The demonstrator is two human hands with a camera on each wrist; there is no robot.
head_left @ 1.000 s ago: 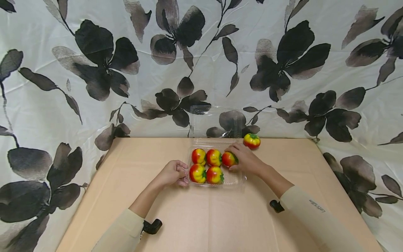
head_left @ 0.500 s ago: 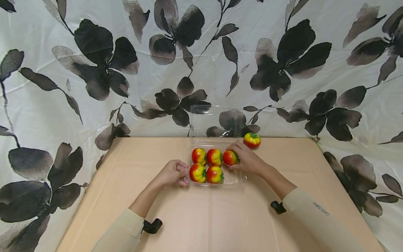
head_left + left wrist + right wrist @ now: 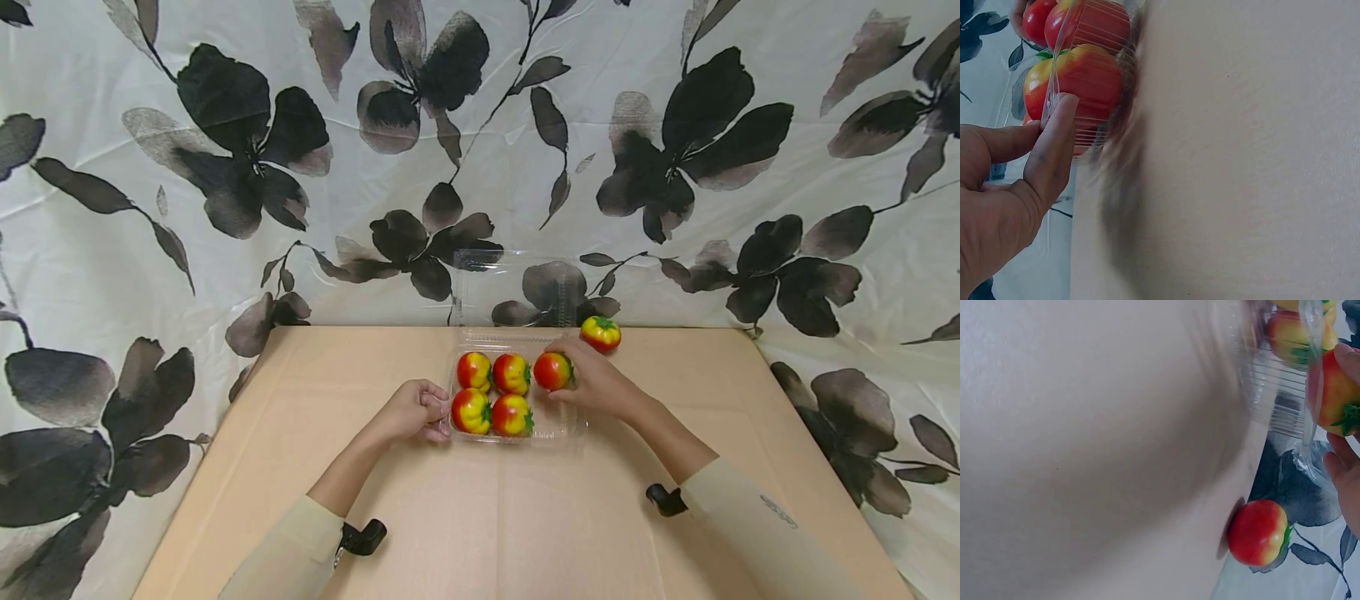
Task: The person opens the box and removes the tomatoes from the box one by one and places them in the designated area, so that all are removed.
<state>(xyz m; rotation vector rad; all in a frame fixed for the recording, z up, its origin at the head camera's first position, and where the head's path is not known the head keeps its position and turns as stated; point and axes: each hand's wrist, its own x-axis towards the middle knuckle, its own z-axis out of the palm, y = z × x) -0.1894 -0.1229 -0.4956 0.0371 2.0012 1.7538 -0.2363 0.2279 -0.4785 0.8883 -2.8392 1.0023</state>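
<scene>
A clear plastic clamshell box [image 3: 551,427] stands near the far edge of the table, its lid [image 3: 480,287] raised behind it. In its left and middle parts sit several round red-and-yellow fruits [image 3: 471,412] with green leafy tops. My left hand [image 3: 411,412] pinches the box's left rim between thumb and finger, plain in the left wrist view. My right hand [image 3: 592,379] grips one red-and-yellow fruit [image 3: 552,371] over the box's right side. In the right wrist view that held fruit [image 3: 1334,394] is at rim height, its leafy top towards the palm.
Another red-and-yellow fruit [image 3: 600,335] lies outside the box, behind my right hand at the table's far edge. The tan table [image 3: 450,517] ends just behind the box, where a white floral cloth [image 3: 525,150] hangs.
My right hand has shifted slightly right and away from me with its fruit, which now stands further from the fruits beside it. My left hand has stayed at the rim.
</scene>
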